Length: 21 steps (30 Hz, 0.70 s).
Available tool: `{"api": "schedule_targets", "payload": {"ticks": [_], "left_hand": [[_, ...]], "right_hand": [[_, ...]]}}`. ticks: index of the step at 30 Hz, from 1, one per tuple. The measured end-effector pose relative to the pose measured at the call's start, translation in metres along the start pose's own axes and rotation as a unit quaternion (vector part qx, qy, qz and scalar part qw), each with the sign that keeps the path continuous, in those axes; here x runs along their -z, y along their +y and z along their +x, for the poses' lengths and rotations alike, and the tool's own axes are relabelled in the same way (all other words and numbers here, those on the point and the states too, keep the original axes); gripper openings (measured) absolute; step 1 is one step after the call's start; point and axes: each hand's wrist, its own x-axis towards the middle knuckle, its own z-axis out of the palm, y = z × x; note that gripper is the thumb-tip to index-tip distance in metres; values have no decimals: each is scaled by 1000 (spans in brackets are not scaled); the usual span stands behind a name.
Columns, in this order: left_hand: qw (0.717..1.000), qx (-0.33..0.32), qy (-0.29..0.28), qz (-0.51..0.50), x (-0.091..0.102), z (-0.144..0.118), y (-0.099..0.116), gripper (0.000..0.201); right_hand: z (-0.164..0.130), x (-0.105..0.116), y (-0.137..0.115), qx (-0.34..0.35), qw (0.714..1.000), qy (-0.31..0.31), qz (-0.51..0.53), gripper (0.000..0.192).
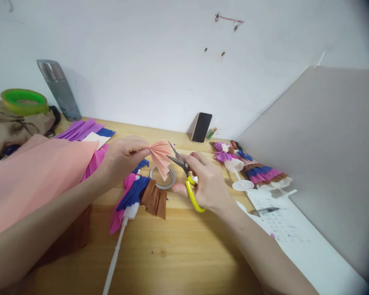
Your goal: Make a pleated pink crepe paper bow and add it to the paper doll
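Note:
My left hand (126, 157) pinches the gathered end of a pleated piece of peach crepe paper (160, 155), which fans out to the right. In my right hand (207, 180) is a pair of scissors (191, 192) with yellow handles, its blades parted close to the paper's fanned edge. Below the paper lies a roll of tape (172, 180), partly covered. Beside it on the table rests a white plastic stick (115, 254) with pink, blue and brown crepe paper (153, 198) gathered around its top.
Large peach crepe sheets (33, 172) and purple paper (80, 130) lie at left, near a green tape roll (24, 102) and a grey bottle (60, 90). A phone (202, 128) leans on the wall. At right are a layered crepe-paper figure (264, 174), a written sheet (283, 221) and a cutter knife (266, 211).

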Motion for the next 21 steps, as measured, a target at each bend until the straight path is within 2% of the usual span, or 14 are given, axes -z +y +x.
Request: {"api": "schedule_targets", "payload": {"ticks": [3, 7, 21], "left_hand": [[996, 17, 14, -86, -5, -1, -2, 24], [992, 39, 11, -118, -5, 0, -2, 24], [990, 38, -12, -139, -6, 0, -6, 23]], "right_hand": [[-2, -4, -2, 9, 999, 28, -36, 63], [-3, -8, 0, 26, 995, 69, -72, 57], [-3, -11, 6, 24, 986, 104, -125, 53]]}}
